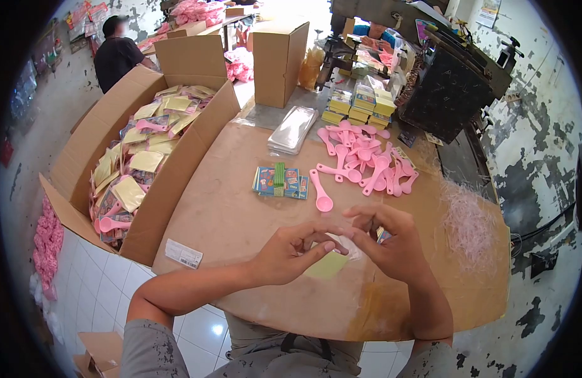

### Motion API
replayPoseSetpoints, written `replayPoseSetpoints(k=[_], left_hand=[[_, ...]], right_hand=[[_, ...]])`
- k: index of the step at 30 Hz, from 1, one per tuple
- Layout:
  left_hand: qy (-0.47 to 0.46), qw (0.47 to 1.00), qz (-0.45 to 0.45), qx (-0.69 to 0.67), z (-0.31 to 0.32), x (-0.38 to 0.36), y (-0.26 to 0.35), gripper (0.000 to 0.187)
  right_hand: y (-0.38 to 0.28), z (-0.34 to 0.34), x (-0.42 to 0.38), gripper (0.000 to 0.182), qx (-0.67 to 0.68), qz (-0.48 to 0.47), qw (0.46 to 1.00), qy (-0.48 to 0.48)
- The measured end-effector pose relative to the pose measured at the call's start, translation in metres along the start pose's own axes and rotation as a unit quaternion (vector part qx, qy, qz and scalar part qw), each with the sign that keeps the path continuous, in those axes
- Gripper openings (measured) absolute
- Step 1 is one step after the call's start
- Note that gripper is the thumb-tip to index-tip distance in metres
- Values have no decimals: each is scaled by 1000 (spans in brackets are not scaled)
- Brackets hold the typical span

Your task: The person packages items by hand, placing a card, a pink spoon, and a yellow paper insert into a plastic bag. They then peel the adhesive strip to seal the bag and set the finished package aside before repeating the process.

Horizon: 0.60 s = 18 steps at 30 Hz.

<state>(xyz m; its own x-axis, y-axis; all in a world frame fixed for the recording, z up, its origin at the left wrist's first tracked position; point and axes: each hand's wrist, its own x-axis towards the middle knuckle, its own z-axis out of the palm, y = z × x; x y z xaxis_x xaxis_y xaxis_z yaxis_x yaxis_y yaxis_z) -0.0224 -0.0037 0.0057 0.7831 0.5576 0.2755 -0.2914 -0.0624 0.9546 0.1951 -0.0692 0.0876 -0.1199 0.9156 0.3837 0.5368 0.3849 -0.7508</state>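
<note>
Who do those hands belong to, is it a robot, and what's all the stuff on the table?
No robot here! They are a person's bare hands. There is just one picture, from a camera worn on that person's head, looking forward and down.

The left hand and right hand come together over a pale green sheet. Their fingers are curled, but I can't tell exactly what they pinch.

On the brown table lie a pile of pink spoons, one separate pink spoon, colourful cards with a green band, a stack of clear plastic bags and thin, pale pink strands.

To the left, a big open cardboard box holds many packets. Another person is farther back.
</note>
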Motion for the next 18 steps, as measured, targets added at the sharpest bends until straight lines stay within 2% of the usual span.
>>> replayPoseSetpoints(k=[2,4,7,13,16,18], left_hand=[[27,998,-42,-22,2,0,2,38],[44,998,-37,-34,2,-2,1,37],[59,998,-3,2,3,-1,5,39],[69,983,12,169,6,-9,2,51],[47,965,24,259,6,-11,-2,58],[27,955,29,293,6,-10,-3,59]], right_hand=[[9,6,2,29,-41,-49,996,67],[16,13,4,29,-105,-118,975,156],[4,13,4,29,-270,-213,934,100],[5,31,0,26,-376,-248,886,105],[5,32,-5,26,-442,-255,857,67],[4,32,-5,24,-459,-231,857,47]])
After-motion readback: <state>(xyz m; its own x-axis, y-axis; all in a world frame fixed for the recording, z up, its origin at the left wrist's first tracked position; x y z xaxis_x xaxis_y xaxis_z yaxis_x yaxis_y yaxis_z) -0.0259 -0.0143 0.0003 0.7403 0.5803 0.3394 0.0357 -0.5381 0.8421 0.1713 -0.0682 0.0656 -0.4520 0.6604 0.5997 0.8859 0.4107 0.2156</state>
